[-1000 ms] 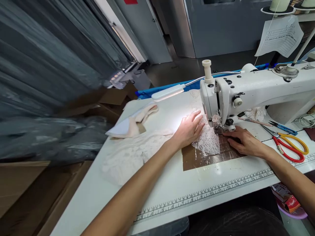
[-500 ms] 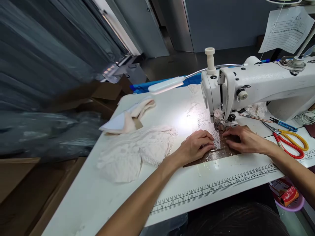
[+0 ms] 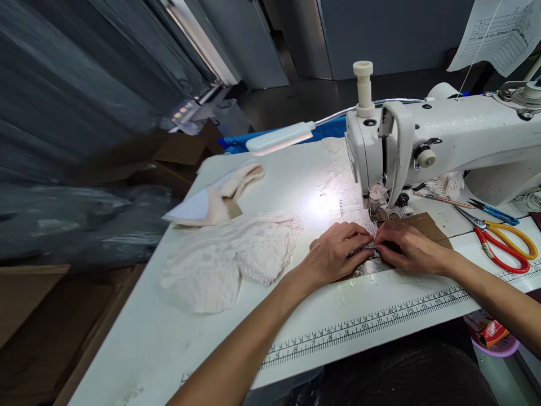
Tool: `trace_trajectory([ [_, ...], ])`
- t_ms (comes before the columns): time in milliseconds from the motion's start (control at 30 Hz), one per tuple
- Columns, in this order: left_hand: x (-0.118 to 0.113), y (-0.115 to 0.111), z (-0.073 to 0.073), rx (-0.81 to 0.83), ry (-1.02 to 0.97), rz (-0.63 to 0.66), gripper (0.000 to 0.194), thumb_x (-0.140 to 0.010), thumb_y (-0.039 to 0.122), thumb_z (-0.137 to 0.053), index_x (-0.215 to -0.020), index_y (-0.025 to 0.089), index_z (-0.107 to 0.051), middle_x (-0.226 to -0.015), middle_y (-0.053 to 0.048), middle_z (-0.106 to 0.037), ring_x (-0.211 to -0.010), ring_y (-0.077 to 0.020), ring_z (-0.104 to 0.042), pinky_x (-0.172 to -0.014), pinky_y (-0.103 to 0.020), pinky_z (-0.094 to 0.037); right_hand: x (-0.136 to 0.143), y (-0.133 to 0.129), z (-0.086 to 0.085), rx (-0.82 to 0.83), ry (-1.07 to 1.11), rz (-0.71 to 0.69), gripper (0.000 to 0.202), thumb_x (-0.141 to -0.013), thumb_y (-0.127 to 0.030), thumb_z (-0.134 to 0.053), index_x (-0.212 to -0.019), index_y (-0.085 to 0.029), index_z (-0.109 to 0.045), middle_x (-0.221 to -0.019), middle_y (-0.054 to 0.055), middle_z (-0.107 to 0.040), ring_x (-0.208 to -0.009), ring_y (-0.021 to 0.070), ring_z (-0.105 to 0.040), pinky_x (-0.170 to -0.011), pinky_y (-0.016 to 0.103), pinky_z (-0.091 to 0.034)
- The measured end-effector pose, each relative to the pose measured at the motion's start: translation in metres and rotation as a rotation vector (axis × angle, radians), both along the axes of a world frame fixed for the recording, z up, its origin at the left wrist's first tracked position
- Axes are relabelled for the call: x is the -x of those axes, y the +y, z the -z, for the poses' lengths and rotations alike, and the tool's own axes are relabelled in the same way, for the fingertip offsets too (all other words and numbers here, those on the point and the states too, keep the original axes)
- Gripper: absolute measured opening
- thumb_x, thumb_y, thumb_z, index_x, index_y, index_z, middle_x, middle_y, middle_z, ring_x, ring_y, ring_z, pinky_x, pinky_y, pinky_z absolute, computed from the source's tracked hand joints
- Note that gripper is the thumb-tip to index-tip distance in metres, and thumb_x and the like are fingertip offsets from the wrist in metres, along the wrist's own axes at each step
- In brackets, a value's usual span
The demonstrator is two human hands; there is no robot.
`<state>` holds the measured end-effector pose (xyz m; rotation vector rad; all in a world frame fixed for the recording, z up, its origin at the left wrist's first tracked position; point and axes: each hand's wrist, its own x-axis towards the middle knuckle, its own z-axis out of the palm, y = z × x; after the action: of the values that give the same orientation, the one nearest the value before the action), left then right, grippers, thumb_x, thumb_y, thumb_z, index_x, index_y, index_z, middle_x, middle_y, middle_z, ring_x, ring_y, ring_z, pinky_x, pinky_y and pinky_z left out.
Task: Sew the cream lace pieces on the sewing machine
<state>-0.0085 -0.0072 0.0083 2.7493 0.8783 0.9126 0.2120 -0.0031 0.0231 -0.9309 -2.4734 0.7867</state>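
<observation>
White lace [image 3: 349, 203] runs over the lit table and under the presser foot of a white sewing machine [image 3: 460, 132]. At its near end, just in front of the foot, my left hand [image 3: 333, 252] has fingers and thumb closed on the lace edge. Pressed close beside it, my right hand [image 3: 408, 247] pinches the same edge from the right. The fingertips nearly meet, and they hide the part of the lace they grip. Beneath both hands lies a brown sheet [image 3: 429, 228] on the machine bed.
A heap of white lace fabric [image 3: 228, 262] and folded cream pieces [image 3: 215, 200] lie to the left. Scissors with red and yellow handles [image 3: 505, 251] and blue snips [image 3: 496, 213] rest at right. A lamp [image 3: 281, 138] overhangs the table; a printed ruler [image 3: 367, 326] follows its front edge.
My right hand has moved left toward my left hand, and its fingers have closed on the lace edge. More brown sheet shows to its right. The view has shifted slightly.
</observation>
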Motion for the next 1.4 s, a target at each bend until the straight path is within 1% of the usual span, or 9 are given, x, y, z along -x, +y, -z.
trace_trajectory([
  [133, -0.001, 0.002, -0.002, -0.081, -0.116, -0.053, 0.013, -0.097, 0.016, -0.055, -0.095, 0.015, -0.068, -0.09, -0.006, -0.072, -0.08, -0.015, -0.069, -0.07, -0.031, -0.06, -0.003, -0.001, 0.002, -0.058, -0.002, 0.099, 0.025, -0.096, -0.025, -0.042, -0.109, -0.014, -0.061, -0.1, 0.012, -0.062, -0.092, 0.0217, -0.06, -0.085, 0.041, -0.052],
  [267, 0.002, 0.004, -0.007, -0.039, -0.225, -0.08, 0.01, -0.095, 0.014, -0.058, -0.1, 0.015, -0.066, -0.095, -0.007, -0.073, -0.086, -0.0139, -0.071, -0.071, -0.027, -0.062, -0.003, -0.005, 0.005, -0.189, -0.131, 0.055, 0.037, -0.093, -0.019, -0.042, -0.124, -0.015, -0.062, -0.105, 0.015, -0.057, -0.096, 0.0247, -0.055, -0.086, 0.044, -0.053],
  [567, 0.001, 0.005, -0.002, -0.03, -0.128, 0.063, 0.011, -0.094, 0.012, -0.057, -0.098, 0.015, -0.067, -0.094, -0.007, -0.074, -0.087, -0.0162, -0.071, -0.075, -0.032, -0.061, -0.005, -0.007, -0.001, -0.148, -0.167, -0.014, 0.034, -0.089, -0.016, -0.051, -0.115, -0.022, -0.073, -0.101, 0.012, -0.057, -0.098, 0.0243, -0.053, -0.088, 0.042, -0.05],
  [767, -0.003, 0.003, 0.001, -0.065, -0.029, 0.041, 0.012, -0.095, 0.014, -0.056, -0.093, 0.017, -0.068, -0.092, -0.006, -0.075, -0.081, -0.0167, -0.07, -0.071, -0.034, -0.058, -0.008, -0.008, -0.01, -0.081, -0.163, -0.044, 0.03, -0.088, -0.015, -0.056, -0.109, -0.021, -0.076, -0.101, 0.012, -0.06, -0.099, 0.0247, -0.055, -0.091, 0.043, -0.048],
  [867, -0.004, 0.002, 0.0, -0.127, 0.023, 0.055, 0.011, -0.094, 0.012, -0.056, -0.093, 0.015, -0.067, -0.092, -0.007, -0.075, -0.08, -0.017, -0.07, -0.069, -0.034, -0.058, -0.013, 0.001, -0.015, 0.014, -0.089, -0.085, 0.028, -0.086, -0.015, -0.056, -0.103, -0.021, -0.077, -0.105, 0.01, -0.064, -0.099, 0.0219, -0.059, -0.093, 0.039, -0.048],
  [933, -0.004, 0.001, -0.001, -0.165, 0.05, 0.071, 0.011, -0.094, 0.011, -0.055, -0.095, 0.014, -0.066, -0.093, -0.008, -0.074, -0.08, -0.0173, -0.07, -0.069, -0.034, -0.058, -0.015, 0.01, -0.017, 0.058, -0.081, -0.058, 0.029, -0.086, -0.015, -0.053, -0.103, -0.02, -0.076, -0.103, 0.008, -0.068, -0.094, 0.0196, -0.061, -0.09, 0.035, -0.049],
  [1067, -0.004, 0.001, -0.003, -0.202, 0.076, 0.103, 0.011, -0.095, 0.01, -0.053, -0.097, 0.013, -0.064, -0.094, -0.009, -0.073, -0.081, -0.0176, -0.069, -0.068, -0.033, -0.058, -0.015, 0.025, -0.013, -0.029, -0.233, 0.073, 0.035, -0.09, -0.019, -0.05, -0.117, -0.022, -0.072, -0.104, 0.01, -0.068, -0.09, 0.0217, -0.062, -0.081, 0.034, -0.05],
  [1233, -0.003, 0.0, -0.001, -0.24, 0.086, 0.096, 0.01, -0.095, 0.011, -0.054, -0.092, 0.014, -0.064, -0.092, -0.007, -0.072, -0.078, -0.0163, -0.067, -0.068, -0.032, -0.057, -0.014, 0.021, 0.001, -0.154, -0.268, 0.105, 0.042, -0.09, -0.019, -0.053, -0.128, -0.027, -0.068, -0.112, 0.01, -0.065, -0.091, 0.022, -0.06, -0.078, 0.034, -0.049],
  [1400, -0.004, -0.001, -0.001, -0.275, 0.121, 0.085, 0.01, -0.095, 0.01, -0.054, -0.092, 0.014, -0.063, -0.089, -0.006, -0.071, -0.075, -0.0152, -0.065, -0.067, -0.031, -0.056, -0.015, 0.017, 0.005, -0.186, -0.265, 0.094, 0.042, -0.09, -0.018, -0.051, -0.128, -0.027, -0.068, -0.113, 0.011, -0.064, -0.09, 0.0218, -0.058, -0.078, 0.034, -0.048],
])
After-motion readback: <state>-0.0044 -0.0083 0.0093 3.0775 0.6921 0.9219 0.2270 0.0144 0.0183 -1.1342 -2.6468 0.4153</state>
